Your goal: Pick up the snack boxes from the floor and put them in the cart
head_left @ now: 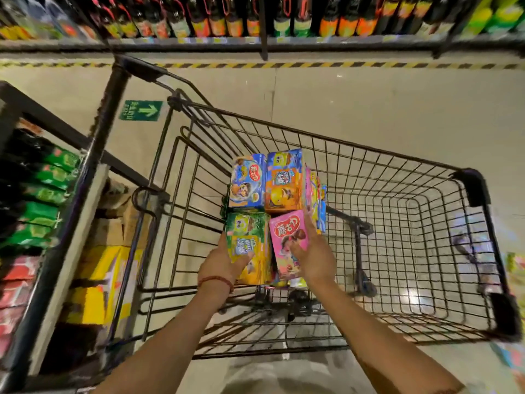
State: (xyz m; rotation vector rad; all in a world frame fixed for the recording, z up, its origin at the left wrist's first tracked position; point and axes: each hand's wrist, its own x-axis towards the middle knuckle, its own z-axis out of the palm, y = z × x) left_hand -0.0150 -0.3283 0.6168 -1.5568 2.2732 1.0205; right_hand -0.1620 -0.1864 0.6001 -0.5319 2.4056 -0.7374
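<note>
A black wire shopping cart [397, 155] stands in the aisle below me. Over its left end I hold a cluster of snack boxes between both hands. My left hand [224, 263] grips the green and yellow box [250, 234] from the left. My right hand [312, 257] holds the pink box [287, 234] from the right, its fingers reaching up the side of the stack. Behind these sit a blue box [247, 180] and an orange box [284, 186]. More boxes show edge-on at the right of the stack.
A dark shelf unit [42, 223] with green bottles and yellow cartons stands at the left. Another bottle shelf [255, 24] runs across the far side, behind yellow-black floor tape. More snack boxes [514, 280] lie on the floor at the right edge.
</note>
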